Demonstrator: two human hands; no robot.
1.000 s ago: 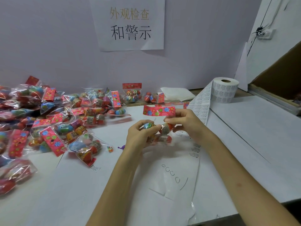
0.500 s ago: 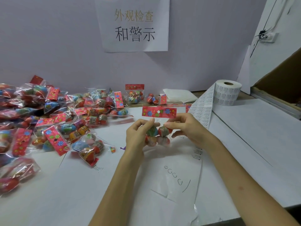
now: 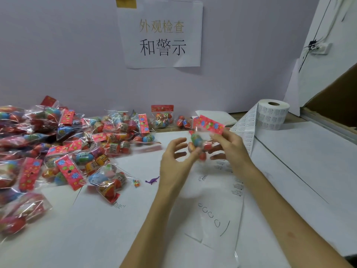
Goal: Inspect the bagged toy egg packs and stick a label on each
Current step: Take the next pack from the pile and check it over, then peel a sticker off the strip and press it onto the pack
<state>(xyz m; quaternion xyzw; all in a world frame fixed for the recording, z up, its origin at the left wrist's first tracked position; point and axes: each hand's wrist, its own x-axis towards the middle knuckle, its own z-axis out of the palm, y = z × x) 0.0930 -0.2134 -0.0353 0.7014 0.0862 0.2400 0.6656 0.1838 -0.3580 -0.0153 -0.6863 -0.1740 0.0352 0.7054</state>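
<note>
Since the earlier frame the left hand [image 3: 173, 157] has let go, its fingers [image 3: 179, 142] now spread wide just left of the pack [image 3: 199, 141], which has tipped so its red card [image 3: 211, 124] slants down to the right. Only the right hand [image 3: 229, 147] holds the pack, pinching its right side in the air above the table [image 3: 289, 171], with the label roll [image 3: 272, 115] far right. It looks light, with slippery film and loose eggs inside, so the stiff card is probably the surest hold.
</note>
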